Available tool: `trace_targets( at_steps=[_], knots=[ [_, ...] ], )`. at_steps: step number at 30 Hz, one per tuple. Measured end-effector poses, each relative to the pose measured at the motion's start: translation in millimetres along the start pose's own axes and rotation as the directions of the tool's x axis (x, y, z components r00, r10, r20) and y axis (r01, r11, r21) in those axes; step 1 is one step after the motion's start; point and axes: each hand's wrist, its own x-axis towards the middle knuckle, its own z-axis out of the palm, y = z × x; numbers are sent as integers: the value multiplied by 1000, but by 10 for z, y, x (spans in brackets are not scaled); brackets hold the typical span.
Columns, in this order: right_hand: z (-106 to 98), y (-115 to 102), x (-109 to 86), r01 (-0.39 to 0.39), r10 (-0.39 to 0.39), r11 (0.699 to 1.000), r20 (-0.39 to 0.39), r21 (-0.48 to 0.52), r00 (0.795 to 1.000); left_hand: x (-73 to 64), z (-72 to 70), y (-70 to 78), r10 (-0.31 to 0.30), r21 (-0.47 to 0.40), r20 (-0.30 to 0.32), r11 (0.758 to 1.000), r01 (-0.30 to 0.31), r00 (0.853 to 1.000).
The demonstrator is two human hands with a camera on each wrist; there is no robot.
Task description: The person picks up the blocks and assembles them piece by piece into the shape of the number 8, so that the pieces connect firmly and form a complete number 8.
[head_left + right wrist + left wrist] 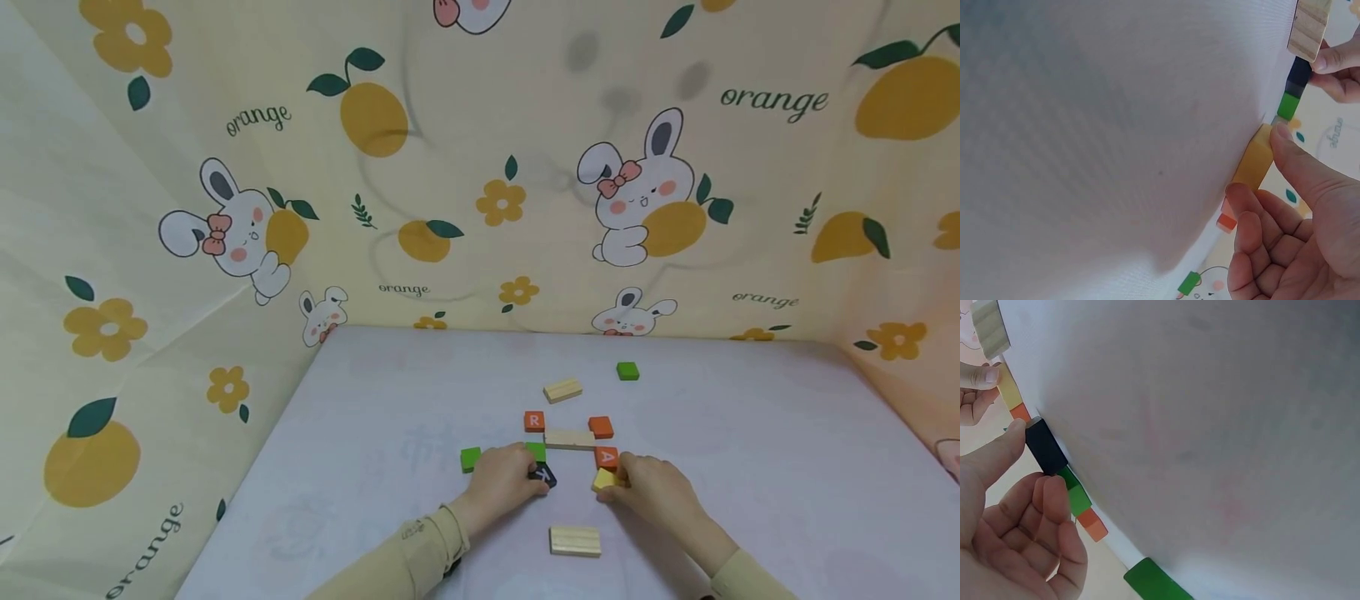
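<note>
My left hand (501, 479) pinches a black block with a white letter (543, 475) between thumb and fingers; its dark side (1046, 447) shows in the left wrist view. Opposite, my right hand (663, 493) pinches a yellow block (603, 480), seen from its edge (1254, 161) in the right wrist view. A green block (536, 451) lies just behind the black one, partly covered by the left hand. Behind the yellow block is an orange block marked A (606, 457). A wooden plank (569, 439) spans between the two sides.
Farther back lie an orange R block (534, 421), another orange block (601, 427), a wooden plank (562, 390) and a green block (627, 371). One green block (470, 459) sits left of my left hand. A wooden block (574, 541) lies nearer me. Printed cloth (465, 108) hangs behind.
</note>
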Motion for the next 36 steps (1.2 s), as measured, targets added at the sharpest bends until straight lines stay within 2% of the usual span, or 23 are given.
trace_targets(
  at_steps=[12, 23, 36],
  knots=[
    [-34, -57, -7, 9, -9, 999, -1, -44, 1000, -2, -4, -18, 5, 12, -6, 1000, -5, 1000],
    [-28, -54, -22, 23, -24, 997, -14, -79, 1000, -11, -6, 8, -7, 35, 26, 999, 6, 1000],
    [-22, -41, -47, 47, -51, 996, -53, -80, 997, -24, 10, -16, 28, 84, 10, 996, -29, 1000]
  ],
)
